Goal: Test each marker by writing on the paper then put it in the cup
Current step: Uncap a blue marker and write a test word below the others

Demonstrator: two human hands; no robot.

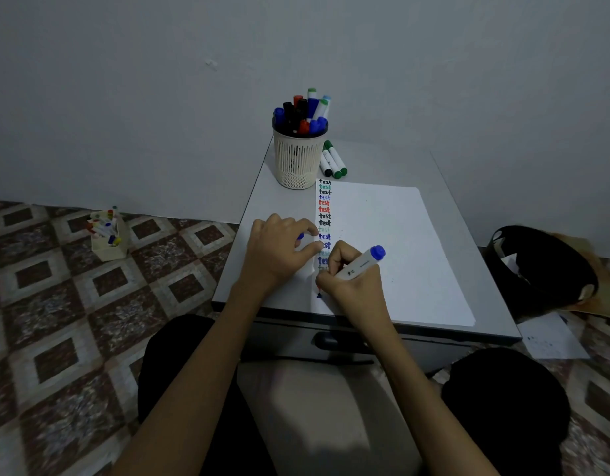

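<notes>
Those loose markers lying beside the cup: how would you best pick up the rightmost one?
Pinch the rightmost marker by its white barrel, coming from above and from its right. It lies flat on the table, its neighbours crowd its left side and the cup stands beyond them, so top and right are free.

Surface [272,201]: paper [392,242] covers the right part. The cup [298,159] stands at the paper's far-left corner, with markers [305,111] upright in it. Three loose markers [334,161] lie just right of the cup, behind the paper's far edge. Left grip [276,252] is on the surface at the paper's left edge, cap [300,236] in it. Right grip [351,286] is on the paper beside it, holding a marker [362,264]. Floor: box of markers [109,242] on the left; bag [540,273] and sheet [550,338] on the right.
</notes>
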